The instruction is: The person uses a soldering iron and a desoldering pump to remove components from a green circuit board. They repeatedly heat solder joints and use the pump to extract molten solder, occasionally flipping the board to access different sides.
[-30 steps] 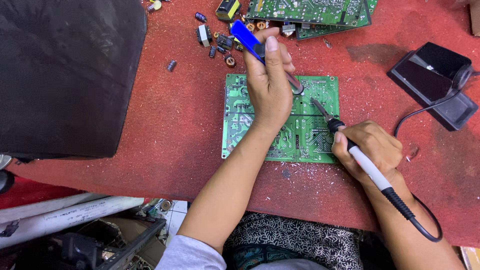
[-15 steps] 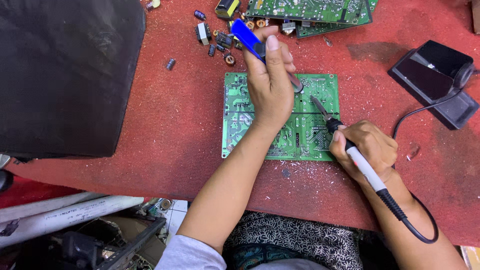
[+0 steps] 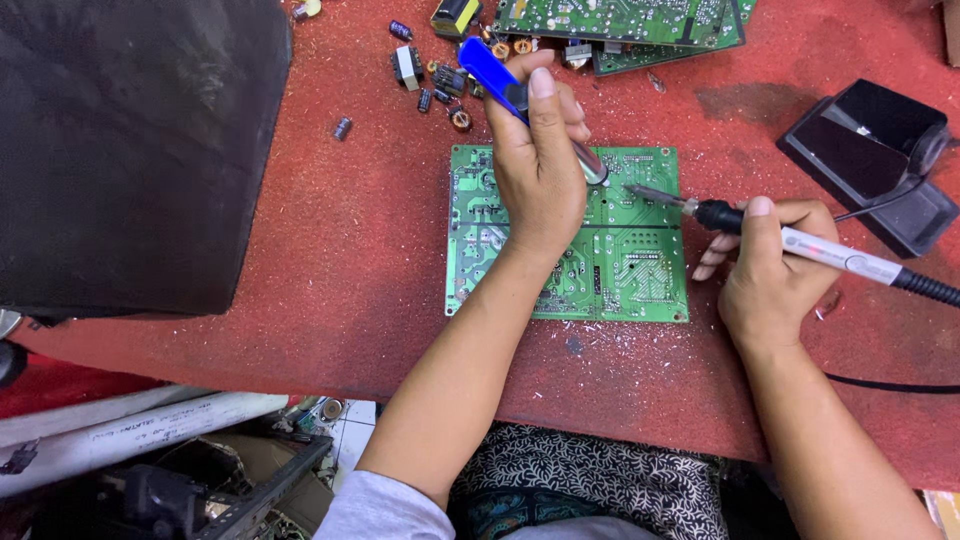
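Lying under both hands' fingers (image 3: pixel 545 110) — green circuit board (image 3: pixel 640 270).

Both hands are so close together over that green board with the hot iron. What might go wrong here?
1. The soldering iron tip in the right hand points at the left hand; a slip might burn the fingers.
2. The blue desoldering pump leans on the circuit board, which lies unclamped and may shift.
3. The iron's cable trails off the table; a snag might jerk the tip.
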